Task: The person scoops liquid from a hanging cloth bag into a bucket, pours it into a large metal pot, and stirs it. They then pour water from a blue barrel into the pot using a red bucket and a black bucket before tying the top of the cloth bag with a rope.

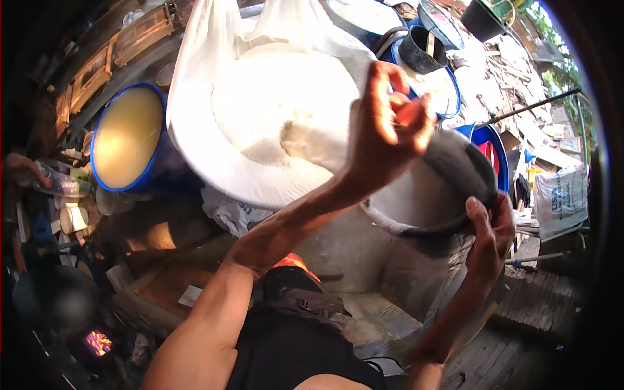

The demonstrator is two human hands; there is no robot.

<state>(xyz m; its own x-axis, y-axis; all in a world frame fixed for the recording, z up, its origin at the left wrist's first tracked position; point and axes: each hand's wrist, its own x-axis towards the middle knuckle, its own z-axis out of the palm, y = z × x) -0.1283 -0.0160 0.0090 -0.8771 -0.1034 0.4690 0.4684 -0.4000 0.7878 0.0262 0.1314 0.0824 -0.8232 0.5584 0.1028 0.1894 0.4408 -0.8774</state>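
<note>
A dark bucket (478,166) is tipped on its side in front of me, its inside coated with whitish liquid. My right hand (492,227) grips its near right rim, thumb over the edge. My left hand (393,120) is raised at the bucket's far left side with curled fingers; what they hold, if anything, I cannot make out. A pale stream of liquid (315,143) runs from the bucket's mouth into a wide vessel lined with white cloth (195,140). Foamy white liquid (286,71) fills the cloth.
A blue barrel (99,140) of yellowish liquid stands to the left. Beyond the bucket are another black bucket (421,55) and several blue-rimmed containers. A printed white sack (560,201) hangs at right. Another person's hand (23,170) shows at the left edge, beside a clear plastic bottle (65,185).
</note>
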